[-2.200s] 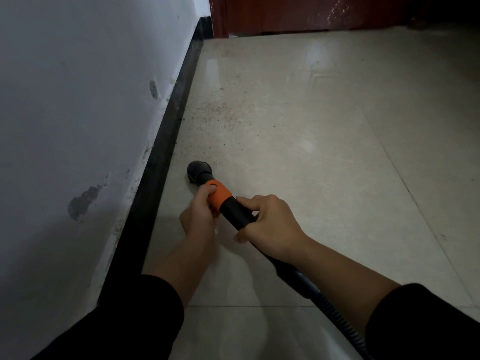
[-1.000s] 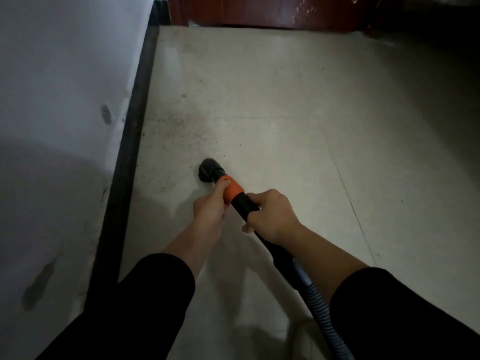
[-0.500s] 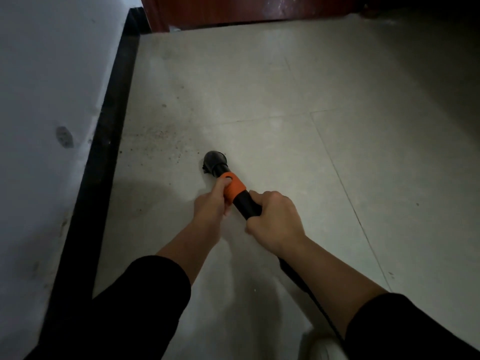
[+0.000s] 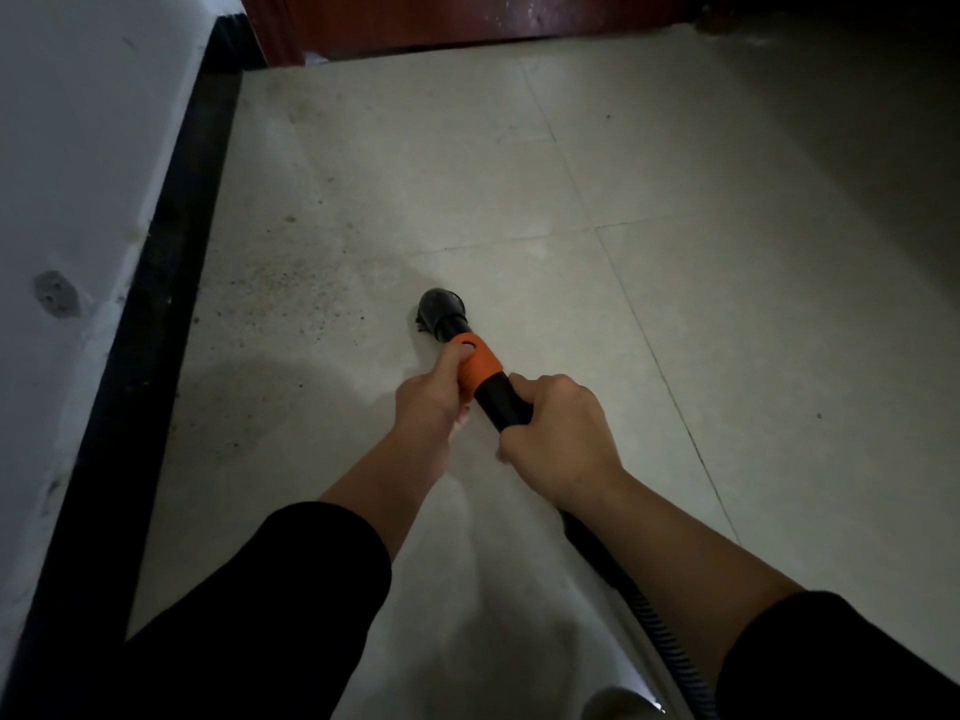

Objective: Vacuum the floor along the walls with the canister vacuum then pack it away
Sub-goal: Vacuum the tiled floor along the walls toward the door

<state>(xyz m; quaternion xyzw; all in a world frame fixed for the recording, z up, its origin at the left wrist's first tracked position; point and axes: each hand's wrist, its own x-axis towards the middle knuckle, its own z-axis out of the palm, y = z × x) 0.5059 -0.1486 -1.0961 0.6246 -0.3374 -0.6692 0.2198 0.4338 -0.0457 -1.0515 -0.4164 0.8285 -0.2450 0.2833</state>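
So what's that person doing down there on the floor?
A person is vacuuming the tiled floor beside the wall. The left hand grips the orange collar of the vacuum tube, and the right hand grips the tube just behind it. The black nozzle is down at the tile, right of some dark specks near the black baseboard. The ribbed hose trails back under the right arm.

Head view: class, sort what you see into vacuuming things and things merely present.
In the job: black round vacuum nozzle; orange plastic collar, gripped by the left hand; black ribbed hose; right hand on the black wand; dark grit by the black skirting board.
Just there: red-brown wooden door; grey patch on the white wall.
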